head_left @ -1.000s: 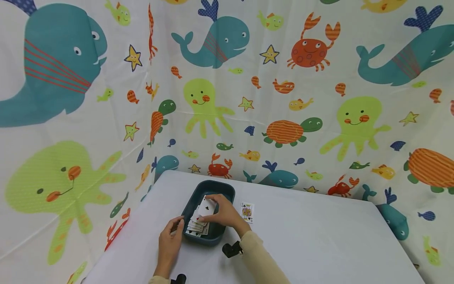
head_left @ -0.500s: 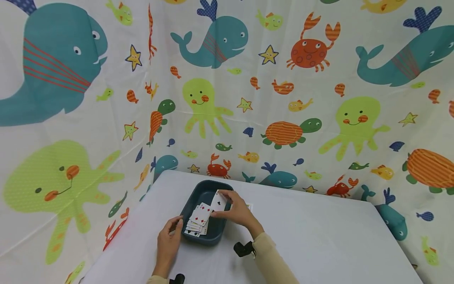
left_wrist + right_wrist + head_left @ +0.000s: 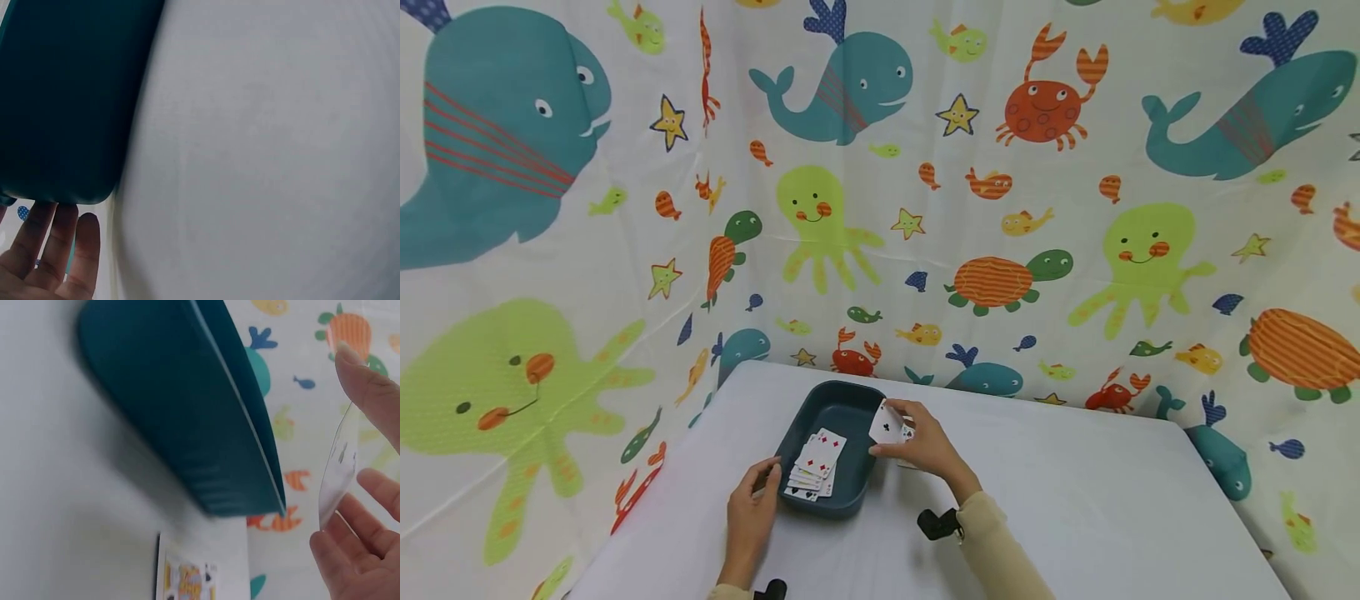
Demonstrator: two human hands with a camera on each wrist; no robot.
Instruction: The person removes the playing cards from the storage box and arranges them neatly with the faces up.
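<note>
In the head view, my right hand (image 3: pixel 925 446) pinches a playing card (image 3: pixel 884 423) with a black club on it, at the right rim of a dark teal tub (image 3: pixel 827 504). The right wrist view has this card (image 3: pixel 339 464) slightly bowed between thumb and fingertips. My left hand (image 3: pixel 751 508) rests its fingertips against the tub's left side. From the left wrist, those fingers (image 3: pixel 62 240) look nearly straight against the tub's wall (image 3: pixel 69 112). Inside the tub lies an overlapping stack of cards, a diamond card (image 3: pixel 820 452) on top.
A face card (image 3: pixel 187 578) lies face up on the white table (image 3: pixel 1060 500) right of the tub, mostly behind my right hand in the head view. A curtain (image 3: pixel 865 192) printed with sea animals hangs behind and to the left.
My right hand has lifted the club card off the stack and carried it right to the tub's rim, uncovering the diamond card. My left hand has stayed at the tub's left side.
</note>
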